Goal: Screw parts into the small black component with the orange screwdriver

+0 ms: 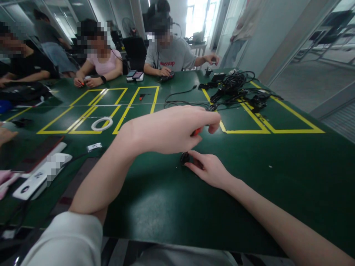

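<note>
Object (184, 159) (small, black) is pinched by R hand (208, 168), thumb & fingers nearly together, at its 9 o'clock, on/just above bench (155, 207); long axis can't be told. L hand (172, 129), curled round red-orange item (197, 131) (mostly hidden), is poised approx. 12 o'clock of object; R nearer. On grey shirt (180, 51), "wassup" can be read; white strip (41, 179) markings can't.

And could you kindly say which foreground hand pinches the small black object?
The right hand pinches the black object; the left hand holds something orange.
</note>
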Demonstrator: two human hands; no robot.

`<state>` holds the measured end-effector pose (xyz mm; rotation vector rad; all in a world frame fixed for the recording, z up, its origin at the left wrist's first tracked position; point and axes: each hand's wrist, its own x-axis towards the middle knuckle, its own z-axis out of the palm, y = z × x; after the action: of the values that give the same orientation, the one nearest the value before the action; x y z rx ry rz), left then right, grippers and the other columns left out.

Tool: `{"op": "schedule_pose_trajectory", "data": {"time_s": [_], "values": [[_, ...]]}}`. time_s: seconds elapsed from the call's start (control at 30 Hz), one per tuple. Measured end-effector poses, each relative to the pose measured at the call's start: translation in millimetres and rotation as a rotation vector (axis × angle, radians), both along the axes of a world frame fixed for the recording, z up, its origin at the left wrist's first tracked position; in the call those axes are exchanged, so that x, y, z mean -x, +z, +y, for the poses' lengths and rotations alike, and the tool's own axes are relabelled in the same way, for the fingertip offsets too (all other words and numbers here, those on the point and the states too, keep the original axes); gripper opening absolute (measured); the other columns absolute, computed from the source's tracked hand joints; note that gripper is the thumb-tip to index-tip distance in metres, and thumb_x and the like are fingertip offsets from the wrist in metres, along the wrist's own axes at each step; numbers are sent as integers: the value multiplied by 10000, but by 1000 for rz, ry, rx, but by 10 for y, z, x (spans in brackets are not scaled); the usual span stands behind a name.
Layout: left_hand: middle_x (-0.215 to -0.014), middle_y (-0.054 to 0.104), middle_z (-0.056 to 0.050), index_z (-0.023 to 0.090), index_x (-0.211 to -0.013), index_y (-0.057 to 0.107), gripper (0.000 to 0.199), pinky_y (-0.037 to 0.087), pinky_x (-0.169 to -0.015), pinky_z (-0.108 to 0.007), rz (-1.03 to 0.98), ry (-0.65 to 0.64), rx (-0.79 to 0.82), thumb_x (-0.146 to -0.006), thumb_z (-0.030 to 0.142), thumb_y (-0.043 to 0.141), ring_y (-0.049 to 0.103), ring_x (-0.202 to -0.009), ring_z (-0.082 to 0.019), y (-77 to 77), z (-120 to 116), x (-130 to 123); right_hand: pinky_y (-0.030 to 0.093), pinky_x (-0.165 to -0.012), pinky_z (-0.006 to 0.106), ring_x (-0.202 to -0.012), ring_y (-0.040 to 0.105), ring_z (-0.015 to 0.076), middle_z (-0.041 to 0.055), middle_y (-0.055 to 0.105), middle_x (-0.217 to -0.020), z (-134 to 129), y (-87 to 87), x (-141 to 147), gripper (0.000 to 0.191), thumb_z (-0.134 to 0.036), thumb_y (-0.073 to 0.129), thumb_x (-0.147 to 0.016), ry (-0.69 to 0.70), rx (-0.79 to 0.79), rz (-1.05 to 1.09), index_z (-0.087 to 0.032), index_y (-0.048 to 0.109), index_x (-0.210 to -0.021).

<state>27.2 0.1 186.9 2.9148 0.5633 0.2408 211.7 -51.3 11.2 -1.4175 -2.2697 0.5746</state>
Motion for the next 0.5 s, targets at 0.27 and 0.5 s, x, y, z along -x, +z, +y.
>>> {"op": "schedule_pose_trajectory", "data": {"time_s": [0.27,0.5], "values": [[-878,721,-35,181,-1036,687,248,486,-774,-296,-144,120,0,-868,122,515,666,-832,-184,-127,19,-80,359,-580,271,-574,620,176,0,670,-681,15,-40,-6,335,-364,567,-1007,1,-22,-10,-178,648,-1273],[-927,734,-23,198,-1126,662,302,485,-663,-248,-127,94,165,-861,112,544,656,-738,-142,-49,-114,91,344,-589,272,-585,615,182,-2,661,-676,15,-10,-3,300,-338,574,-1000,0,-2,-21,-191,659,-1248]]}}
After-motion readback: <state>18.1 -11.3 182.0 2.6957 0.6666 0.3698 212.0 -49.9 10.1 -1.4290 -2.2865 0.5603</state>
